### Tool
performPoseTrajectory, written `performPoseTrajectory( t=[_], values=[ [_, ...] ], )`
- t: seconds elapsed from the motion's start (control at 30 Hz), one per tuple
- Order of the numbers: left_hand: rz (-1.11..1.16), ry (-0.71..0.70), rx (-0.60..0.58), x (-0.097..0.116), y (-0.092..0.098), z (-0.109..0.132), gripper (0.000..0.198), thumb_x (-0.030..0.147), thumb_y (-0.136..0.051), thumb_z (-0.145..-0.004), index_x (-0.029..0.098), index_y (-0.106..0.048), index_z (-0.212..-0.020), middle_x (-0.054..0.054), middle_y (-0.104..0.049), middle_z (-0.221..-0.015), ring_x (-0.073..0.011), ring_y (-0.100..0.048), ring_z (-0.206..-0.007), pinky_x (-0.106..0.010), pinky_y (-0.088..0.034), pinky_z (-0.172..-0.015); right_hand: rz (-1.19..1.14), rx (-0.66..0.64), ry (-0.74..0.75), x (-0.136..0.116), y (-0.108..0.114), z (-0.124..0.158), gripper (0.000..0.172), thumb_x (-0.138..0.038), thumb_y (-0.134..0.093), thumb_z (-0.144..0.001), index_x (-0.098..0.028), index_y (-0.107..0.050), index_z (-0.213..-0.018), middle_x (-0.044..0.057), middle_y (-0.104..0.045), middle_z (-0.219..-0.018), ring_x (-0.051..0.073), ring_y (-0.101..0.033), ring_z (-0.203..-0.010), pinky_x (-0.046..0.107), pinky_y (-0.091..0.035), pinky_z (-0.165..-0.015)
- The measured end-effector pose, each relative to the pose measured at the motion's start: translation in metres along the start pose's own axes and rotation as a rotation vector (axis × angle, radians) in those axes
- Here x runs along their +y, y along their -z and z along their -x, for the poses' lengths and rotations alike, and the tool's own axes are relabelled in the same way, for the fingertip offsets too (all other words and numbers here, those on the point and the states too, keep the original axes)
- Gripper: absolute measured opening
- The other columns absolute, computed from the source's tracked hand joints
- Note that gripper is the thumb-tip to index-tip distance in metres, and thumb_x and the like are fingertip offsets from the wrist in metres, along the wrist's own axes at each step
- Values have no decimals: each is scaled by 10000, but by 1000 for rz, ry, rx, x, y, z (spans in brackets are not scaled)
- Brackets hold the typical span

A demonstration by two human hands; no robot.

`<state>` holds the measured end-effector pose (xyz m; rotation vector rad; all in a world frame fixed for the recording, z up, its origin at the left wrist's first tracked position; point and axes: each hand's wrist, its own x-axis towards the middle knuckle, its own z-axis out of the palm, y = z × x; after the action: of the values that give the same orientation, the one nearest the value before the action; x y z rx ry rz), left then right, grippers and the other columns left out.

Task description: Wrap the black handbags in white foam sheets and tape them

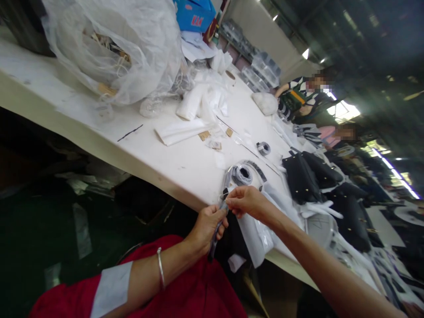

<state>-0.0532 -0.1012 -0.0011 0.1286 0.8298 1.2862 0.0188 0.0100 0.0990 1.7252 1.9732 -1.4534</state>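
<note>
My left hand [209, 226] is closed around a narrow dark strap [213, 247] that looks partly wrapped in thin greyish film. The strap hangs below the fist, over my red clothing. At its upper end my right hand [243, 201] pinches with thumb and fingertips; a small pale bit shows there, too blurred to name. Just beyond the hands, on the table, sits a film-wrapped coil of dark strap [241, 175]. A black piece with white sheet [253, 238] lies at the table edge beside my hands.
The white table [159, 163] runs diagonally, with its edge near my hands. A large clear plastic bag [132, 53], a blue box [195, 15] and a smaller coil [264, 148] stand farther along. Black bags [301, 176] are piled at right. Two people [300, 95] are at the far side.
</note>
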Motion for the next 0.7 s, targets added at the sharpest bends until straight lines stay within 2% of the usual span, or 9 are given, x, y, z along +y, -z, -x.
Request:
performPoseTrajectory(
  t=[0.13,0.33,0.53,0.7],
  values=[
    [37,29,4,2,0,0,514,614,-757,-587,187,-489,-684,59,-539,-516,-32,-357,-344,-172,-234,-339,127,0,-65,-5,-3,-4,55,-162,-677,-714,-169,-634,-680,-27,-624,-540,108,-588,-482,188,-478,-426],
    [33,22,1,-2,4,0,573,671,-770,-551,178,-499,-655,68,-503,-498,-26,-333,-340,-164,-219,-336,287,12,-157,-23,-11,-4,169,-180,-626,-757,-183,-568,-599,-27,-621,-521,105,-583,-450,178,-465,-403],
    [-7,4,-12,-13,8,-9,591,713,-744,-574,176,-507,-643,59,-498,-488,-28,-325,-321,-168,-211,-330,448,31,-224,-42,-14,0,158,-141,-594,-695,-179,-547,-549,-26,-594,-495,99,-560,-439,165,-401,-377],
    [1,-8,6,-10,7,-3,569,681,-761,-574,171,-525,-661,54,-520,-508,-24,-324,-334,-159,-214,-333,613,-11,-240,-52,-18,4,146,-157,-595,-717,-167,-577,-572,16,-653,-545,115,-589,-472,173,-399,-387]
  ],
)
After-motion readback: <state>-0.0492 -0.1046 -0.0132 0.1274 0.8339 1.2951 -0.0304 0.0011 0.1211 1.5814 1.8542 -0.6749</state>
